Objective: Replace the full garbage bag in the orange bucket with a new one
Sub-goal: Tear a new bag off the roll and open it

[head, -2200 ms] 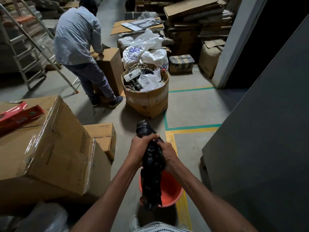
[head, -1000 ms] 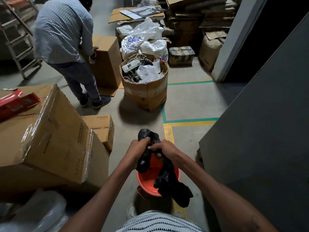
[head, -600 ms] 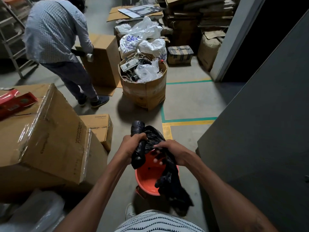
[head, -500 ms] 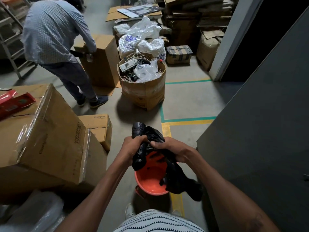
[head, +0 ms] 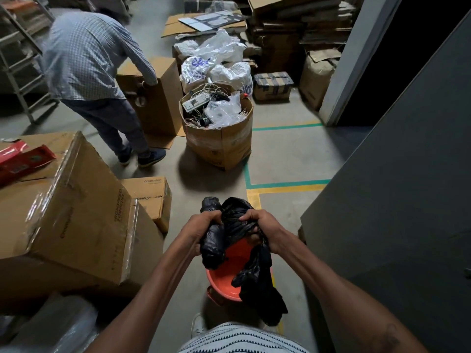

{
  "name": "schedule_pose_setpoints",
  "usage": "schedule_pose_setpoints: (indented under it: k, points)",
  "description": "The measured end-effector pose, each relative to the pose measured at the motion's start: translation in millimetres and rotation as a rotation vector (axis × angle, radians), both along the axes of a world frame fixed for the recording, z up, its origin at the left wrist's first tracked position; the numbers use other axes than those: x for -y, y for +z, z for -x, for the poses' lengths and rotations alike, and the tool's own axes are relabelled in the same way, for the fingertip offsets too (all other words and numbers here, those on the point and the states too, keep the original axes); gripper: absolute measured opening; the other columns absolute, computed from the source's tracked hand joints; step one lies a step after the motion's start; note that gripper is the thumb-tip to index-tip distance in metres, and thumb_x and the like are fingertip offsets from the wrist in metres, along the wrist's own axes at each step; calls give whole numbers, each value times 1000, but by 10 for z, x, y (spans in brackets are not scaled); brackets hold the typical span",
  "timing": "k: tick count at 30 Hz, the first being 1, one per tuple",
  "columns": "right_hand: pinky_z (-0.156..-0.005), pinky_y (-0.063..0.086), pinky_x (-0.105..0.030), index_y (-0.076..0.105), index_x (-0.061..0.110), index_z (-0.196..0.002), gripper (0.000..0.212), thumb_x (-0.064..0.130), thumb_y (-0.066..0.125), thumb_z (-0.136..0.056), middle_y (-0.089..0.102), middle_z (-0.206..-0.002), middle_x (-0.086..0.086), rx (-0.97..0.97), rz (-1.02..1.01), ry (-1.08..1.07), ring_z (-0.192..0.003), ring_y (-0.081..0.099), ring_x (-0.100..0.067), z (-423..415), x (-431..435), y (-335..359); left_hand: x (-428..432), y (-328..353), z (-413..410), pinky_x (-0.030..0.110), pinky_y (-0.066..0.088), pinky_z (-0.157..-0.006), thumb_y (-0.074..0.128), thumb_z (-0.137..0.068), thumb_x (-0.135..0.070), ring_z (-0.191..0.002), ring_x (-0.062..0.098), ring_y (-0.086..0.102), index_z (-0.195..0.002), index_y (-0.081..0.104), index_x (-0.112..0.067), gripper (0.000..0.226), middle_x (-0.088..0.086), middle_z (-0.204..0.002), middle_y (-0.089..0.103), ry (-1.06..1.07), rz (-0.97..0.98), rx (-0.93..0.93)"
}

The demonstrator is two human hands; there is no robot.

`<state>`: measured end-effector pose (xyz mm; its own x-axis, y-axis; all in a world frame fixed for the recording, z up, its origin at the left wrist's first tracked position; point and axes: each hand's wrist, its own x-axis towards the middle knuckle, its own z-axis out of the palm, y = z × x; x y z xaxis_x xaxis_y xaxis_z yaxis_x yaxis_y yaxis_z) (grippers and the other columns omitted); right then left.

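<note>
Grey concrete floor (head: 288,154) (taped lines (head: 288,186)) | cardboard boxes (head: 76,207) | left hand (head: 201,230), right hand (head: 267,229): fingers (head: 248,217) clench black bag (head: 235,225) over orange bucket (head: 224,273)

The left hand (head: 201,231) and right hand (head: 266,230) are bare, and so are the 2 forearms (head: 158,284) along all of their visible length, back to the lower edge of the frame. On the right forearm, at the lower right, there is a faint dark mark (head: 391,336), too blurred to read. At bottom centre lies a pale garment (head: 242,340) printed with horizontal rows of small dark dashes or triangles. Just above its left edge shows the toe of 1 pale, whitish shoe (head: 197,326).
</note>
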<state>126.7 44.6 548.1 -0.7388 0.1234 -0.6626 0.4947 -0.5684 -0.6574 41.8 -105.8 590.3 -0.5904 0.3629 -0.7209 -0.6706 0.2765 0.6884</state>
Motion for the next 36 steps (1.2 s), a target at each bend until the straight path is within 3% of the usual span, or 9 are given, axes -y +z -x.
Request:
schedule_pose_setpoints:
  k: [5,7,10,15,19,21,25,28,36]
  points:
    - [-42,39,-20,64,13,-68,25,31,67,-84,58,-54,-1,3,-237,138,-40,48,-11,-21,51,84,30,-18,-65,29,55,-46,79,-72,-5,-57,29,68,-92,63,9,29,25,-82,71,13,65,-85]
    - [-58,50,-28,75,7,-83,34,40,78,-78,71,-72,-12,9,-314,177,-54,62,-21,-49,32,61,76,-58,-31,37,59,-54,79,-66,-5,-62,33,68,-99,63,13,41,31,-88,70,27,29,-60]
    - [-49,49,-25,75,7,-78,20,26,77,-79,69,-67,-10,39,-250,115,-47,59,-19,-92,-47,-12,111,-90,-28,59,55,-77,74,-49,-9,-74,40,66,-101,62,16,59,35,-92,67,21,-7,-8]
    - [-47,50,-26,65,3,-85,9,10,71,-85,64,-62,-9,85,-282,237,-46,60,-18,-111,-183,-19,105,-95,-150,39,54,-60,68,-50,-8,-57,34,61,-85,63,9,39,27,-75,63,8,15,23]
    - [-98,52,-48,37,20,-146,96,0,84,-65,54,-135,-14,-47,-292,449,-114,63,-32,-61,-285,-59,91,-83,-162,33,53,-52,64,-66,-1,-53,31,59,-89,64,10,26,26,-73,62,-19,50,-23]
    - [-105,48,-43,19,34,-153,119,10,91,-61,49,-140,-3,-136,-359,538,-123,58,-26,-15,-195,-39,48,-72,-152,31,52,-51,64,-69,-1,-54,30,60,-90,65,10,24,26,-73,63,-41,43,-61]
    - [-99,52,-39,53,14,-134,73,20,88,-69,68,-120,-7,-221,-514,629,-109,66,-23,75,28,-13,28,-60,-86,36,52,-60,68,-65,-6,-61,30,63,-92,67,11,32,25,-74,66,-68,22,-109]
    - [-66,46,-27,69,1,-94,24,19,79,-81,66,-78,-8,-202,-578,577,-68,59,-17,82,29,50,70,-71,-57,34,51,-59,70,-58,-13,-59,30,62,-87,67,7,35,24,-73,64,-61,32,-100]
    - [-54,27,-27,66,12,-70,12,12,69,-82,49,-61,-5,-78,-666,345,-53,38,-11,94,218,14,57,-185,-95,32,57,-56,78,-71,-14,-61,30,69,-94,67,7,34,25,-82,73,25,95,-92]
